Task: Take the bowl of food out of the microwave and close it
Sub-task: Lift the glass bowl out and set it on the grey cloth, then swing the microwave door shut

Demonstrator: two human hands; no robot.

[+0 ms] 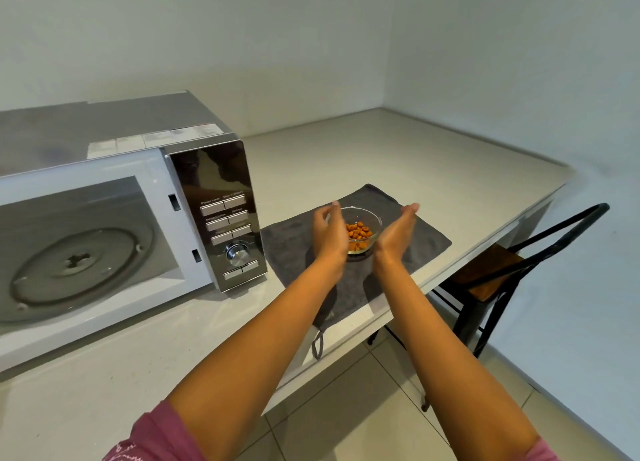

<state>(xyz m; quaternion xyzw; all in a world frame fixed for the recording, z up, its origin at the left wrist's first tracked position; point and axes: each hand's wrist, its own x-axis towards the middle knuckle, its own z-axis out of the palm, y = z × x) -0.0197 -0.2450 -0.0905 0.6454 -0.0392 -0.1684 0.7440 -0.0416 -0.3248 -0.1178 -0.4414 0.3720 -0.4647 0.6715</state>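
Observation:
A small clear glass bowl (367, 221) with orange food pieces (359, 233) stands on a dark grey towel (420, 240) on the counter, right of the microwave (221, 214). My left hand (329, 232) is against the bowl's left side, fingers apart and curved. To the bowl's right, my right hand (398, 233) is held flat with straight fingers, a small gap away from the rim. The microwave's cavity is exposed, showing only the glass turntable (79, 266). Its door is out of view.
The pale counter (398, 155) runs back to a wall corner. Its front edge passes just right of the towel, whose corner hangs over it. A black metal chair (512, 263) with a wooden seat stands below that edge on the tiled floor.

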